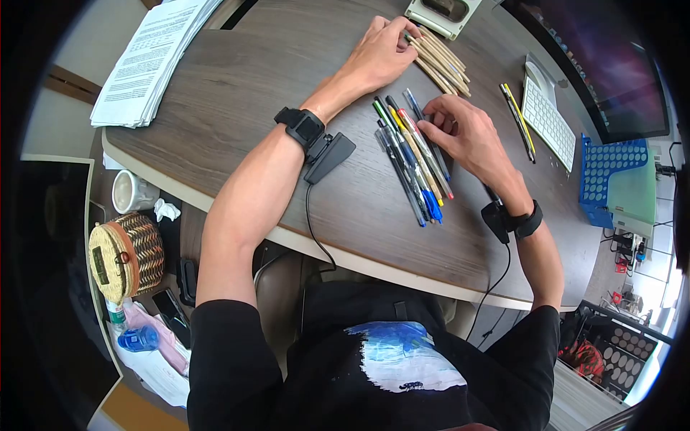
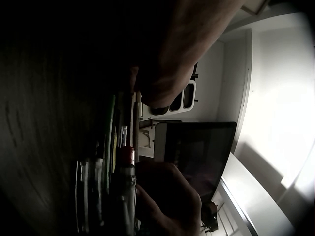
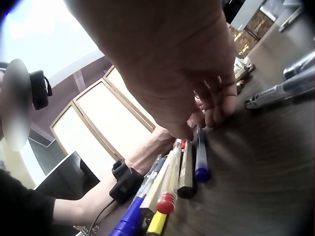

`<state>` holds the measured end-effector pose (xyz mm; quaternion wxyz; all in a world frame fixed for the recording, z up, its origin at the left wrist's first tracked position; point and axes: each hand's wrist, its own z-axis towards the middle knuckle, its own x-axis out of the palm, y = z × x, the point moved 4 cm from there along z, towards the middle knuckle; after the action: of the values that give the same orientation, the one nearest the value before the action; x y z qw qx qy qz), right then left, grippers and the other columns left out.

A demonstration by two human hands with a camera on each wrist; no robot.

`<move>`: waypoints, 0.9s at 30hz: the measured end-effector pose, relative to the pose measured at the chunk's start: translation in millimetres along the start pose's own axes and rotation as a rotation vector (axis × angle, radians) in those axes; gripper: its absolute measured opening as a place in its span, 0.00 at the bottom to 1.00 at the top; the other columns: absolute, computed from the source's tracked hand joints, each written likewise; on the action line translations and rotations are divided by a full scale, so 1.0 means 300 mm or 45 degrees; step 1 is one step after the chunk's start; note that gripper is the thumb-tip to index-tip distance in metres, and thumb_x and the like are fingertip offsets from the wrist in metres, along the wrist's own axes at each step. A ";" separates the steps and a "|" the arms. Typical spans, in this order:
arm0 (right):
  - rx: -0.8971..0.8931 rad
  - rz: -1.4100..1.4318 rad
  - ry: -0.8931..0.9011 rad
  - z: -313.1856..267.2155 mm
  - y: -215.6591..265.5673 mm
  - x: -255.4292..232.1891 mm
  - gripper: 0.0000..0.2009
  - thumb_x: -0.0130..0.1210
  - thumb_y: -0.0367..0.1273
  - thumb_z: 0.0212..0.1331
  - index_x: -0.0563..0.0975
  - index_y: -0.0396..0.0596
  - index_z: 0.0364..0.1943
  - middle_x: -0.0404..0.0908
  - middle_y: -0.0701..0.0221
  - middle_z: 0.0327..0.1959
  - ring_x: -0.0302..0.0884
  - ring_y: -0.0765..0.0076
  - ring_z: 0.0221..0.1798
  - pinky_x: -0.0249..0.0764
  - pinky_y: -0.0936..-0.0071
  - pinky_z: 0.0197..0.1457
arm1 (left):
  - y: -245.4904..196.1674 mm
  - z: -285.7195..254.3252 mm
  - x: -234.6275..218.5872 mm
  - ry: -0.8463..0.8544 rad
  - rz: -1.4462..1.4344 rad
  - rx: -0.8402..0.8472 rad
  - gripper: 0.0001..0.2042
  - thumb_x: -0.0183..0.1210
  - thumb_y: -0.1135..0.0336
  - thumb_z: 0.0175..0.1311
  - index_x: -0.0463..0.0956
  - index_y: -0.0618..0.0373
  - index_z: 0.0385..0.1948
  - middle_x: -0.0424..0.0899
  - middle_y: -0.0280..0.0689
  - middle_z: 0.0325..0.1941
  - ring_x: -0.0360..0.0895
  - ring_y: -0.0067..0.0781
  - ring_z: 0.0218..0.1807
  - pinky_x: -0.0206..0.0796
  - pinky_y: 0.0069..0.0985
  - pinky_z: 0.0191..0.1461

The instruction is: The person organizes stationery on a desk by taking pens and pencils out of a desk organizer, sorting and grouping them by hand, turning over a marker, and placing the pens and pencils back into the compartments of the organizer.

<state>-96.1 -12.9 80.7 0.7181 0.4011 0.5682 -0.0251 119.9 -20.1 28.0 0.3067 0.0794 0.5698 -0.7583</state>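
My left hand [image 1: 384, 56] is at the far end of a bundle of plain wooden pencils [image 1: 444, 63], its curled fingertips pinching pencil ends there. In the left wrist view the gripped ends are mostly hidden in shadow. Lower on the desk lies a loose row of pens and markers [image 1: 408, 154]. At the row's right side my right hand [image 1: 471, 135] has thumb and fingertips on a clear pen with a blue end [image 3: 201, 164]. Beside that pen, in the right wrist view, lie a red-ended pen [image 3: 168, 199] and a blue marker [image 3: 129, 219].
Farther right lie a yellow pencil and a black pen [image 1: 519, 122], before a white keyboard [image 1: 550, 118] and monitor [image 1: 596, 57]. A whitish box [image 1: 444, 27] stands behind the pencils. Stacked papers [image 1: 147, 61] lie far left; a blue holder [image 1: 611, 169] stands at right.
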 end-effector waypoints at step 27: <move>0.019 0.093 -0.011 -0.032 -0.003 -0.007 0.13 0.69 0.39 0.67 0.83 0.47 0.48 0.76 0.70 0.32 0.76 0.67 0.34 0.74 0.64 0.39 | 0.000 0.007 0.004 0.013 0.050 0.019 0.16 0.62 0.61 0.75 0.81 0.47 0.61 0.73 0.42 0.59 0.84 0.35 0.58 0.78 0.33 0.69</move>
<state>-105.0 -8.7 81.7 0.7179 0.4269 0.5498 -0.0051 119.5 -22.5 28.2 0.3179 0.0966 0.5641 -0.7559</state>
